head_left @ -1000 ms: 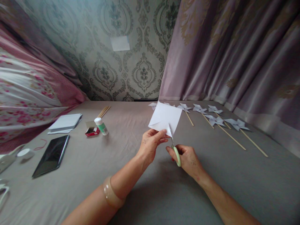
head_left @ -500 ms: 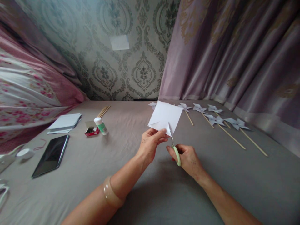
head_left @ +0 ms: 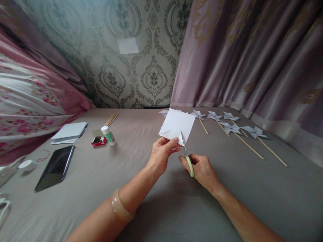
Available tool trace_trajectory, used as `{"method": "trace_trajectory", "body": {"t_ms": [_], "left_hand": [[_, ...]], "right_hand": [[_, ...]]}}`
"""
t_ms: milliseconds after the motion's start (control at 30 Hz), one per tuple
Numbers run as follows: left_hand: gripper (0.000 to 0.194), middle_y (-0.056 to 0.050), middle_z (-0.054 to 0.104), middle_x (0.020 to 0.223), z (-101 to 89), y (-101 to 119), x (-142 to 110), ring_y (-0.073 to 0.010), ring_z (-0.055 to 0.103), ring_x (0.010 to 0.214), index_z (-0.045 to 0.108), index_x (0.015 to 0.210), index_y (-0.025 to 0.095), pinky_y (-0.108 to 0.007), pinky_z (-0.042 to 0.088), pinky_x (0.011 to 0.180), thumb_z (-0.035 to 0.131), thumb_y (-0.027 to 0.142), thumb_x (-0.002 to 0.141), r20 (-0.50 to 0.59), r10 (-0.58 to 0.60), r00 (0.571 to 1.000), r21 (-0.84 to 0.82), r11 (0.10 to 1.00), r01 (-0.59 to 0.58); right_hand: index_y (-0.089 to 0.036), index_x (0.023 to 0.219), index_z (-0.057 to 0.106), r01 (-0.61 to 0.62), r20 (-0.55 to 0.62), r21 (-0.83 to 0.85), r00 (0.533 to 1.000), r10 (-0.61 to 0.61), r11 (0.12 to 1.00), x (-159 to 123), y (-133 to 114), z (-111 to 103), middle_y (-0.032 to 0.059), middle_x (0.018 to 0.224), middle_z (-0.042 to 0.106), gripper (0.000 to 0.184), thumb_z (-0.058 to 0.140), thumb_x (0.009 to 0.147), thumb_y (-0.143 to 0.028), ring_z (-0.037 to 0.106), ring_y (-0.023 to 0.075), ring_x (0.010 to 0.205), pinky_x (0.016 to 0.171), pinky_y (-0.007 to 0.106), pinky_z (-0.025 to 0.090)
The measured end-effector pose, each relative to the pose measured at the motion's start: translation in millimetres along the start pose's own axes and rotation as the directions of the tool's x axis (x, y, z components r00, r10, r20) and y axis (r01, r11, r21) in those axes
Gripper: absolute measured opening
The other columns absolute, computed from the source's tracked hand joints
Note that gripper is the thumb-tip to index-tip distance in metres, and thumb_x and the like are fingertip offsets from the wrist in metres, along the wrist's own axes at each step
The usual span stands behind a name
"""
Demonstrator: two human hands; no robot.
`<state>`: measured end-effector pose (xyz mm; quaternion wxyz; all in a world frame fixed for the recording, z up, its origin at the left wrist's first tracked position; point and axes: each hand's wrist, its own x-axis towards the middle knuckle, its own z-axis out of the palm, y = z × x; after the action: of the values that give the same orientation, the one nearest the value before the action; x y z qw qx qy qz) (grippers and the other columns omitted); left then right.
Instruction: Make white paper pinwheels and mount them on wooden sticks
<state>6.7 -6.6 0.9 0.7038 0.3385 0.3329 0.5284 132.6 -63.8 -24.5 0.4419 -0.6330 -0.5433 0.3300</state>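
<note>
White square sheet of thin paper (head_left: 178,122): being held at centre of view, over the grey cloth surface (head_left: 141,201). Face is looking plain and smooth; outline is sitting skewed, one corner pointing roughly toward 6 o'clock. A slit is running inward from the corner at 8 o'clock. A second narrow line is running in from the near corner; whether it is blade or cut edge is too fine to tell.

Left hand (head_left: 164,153), at the sheet's 7 o'clock: gripping the near edge, thumb on top, fingers beneath. Right hand (head_left: 200,168), at 5 o'clock: closing round metal scissors with pale green plastic handles (head_left: 190,166), the blades meeting the paper's near corner.

White paper pinwheels on thin wooden sticks (head_left: 254,131) are lying toward 3 o'clock. A white-capped green-and-white glue stick (head_left: 109,136) is standing toward 9 o'clock, beside a small open red box (head_left: 99,141).
</note>
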Motion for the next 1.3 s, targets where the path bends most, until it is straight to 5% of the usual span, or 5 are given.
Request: {"method": "trace_trajectory", "body": {"t_ms": [1300], "left_hand": [[0.026,-0.001,0.063,0.064,0.8,-0.2,-0.6,-0.0112,0.063,0.062,0.064,0.07,0.011,-0.021,0.05,0.06,0.081,0.026,0.058,0.001,0.006,1.0,0.002,1.0,-0.006]], "right_hand": [[-0.019,0.046,0.044,-0.037,0.039,0.028,0.999,0.036,0.999,-0.4,0.9,1.9,-0.0032,0.045,0.04,0.042,0.065,0.067,-0.05,0.034,0.0092,0.046,0.044,0.024,0.027]]}}
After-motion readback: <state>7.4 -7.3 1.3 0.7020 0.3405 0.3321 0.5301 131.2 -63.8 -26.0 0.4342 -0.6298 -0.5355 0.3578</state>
